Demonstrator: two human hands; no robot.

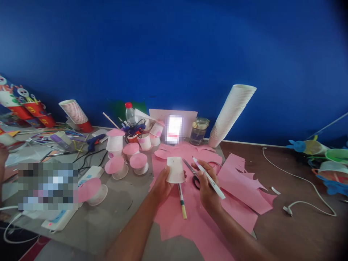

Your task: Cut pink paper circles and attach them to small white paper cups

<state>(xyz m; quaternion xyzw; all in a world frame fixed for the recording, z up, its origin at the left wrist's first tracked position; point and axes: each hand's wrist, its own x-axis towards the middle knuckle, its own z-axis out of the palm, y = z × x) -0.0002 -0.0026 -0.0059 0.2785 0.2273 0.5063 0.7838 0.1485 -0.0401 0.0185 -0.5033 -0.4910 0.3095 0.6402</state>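
My left hand (162, 184) is closed around a white paper cup (175, 169), held upside down above pink paper (174, 224). A small dark mark shows near the cup's top. In my right hand (208, 185) is a white marker (212, 180), its tip pointing up and left, apart from the cup. Scissors (195, 181) with dark handles lie between my hands, partly hidden by the right one. Below the cup, a second marker (182, 206) with a pale yellow end rests on the pink paper.
Several cups with pink paper tops (138, 161) stand at left, near a power strip (70, 203) and a glue gun (95, 141). Behind are a lit phone (174, 128), a glass jar (199, 131) and a tall leaning cup stack (231, 114). A white cable (304, 174) lies at right.
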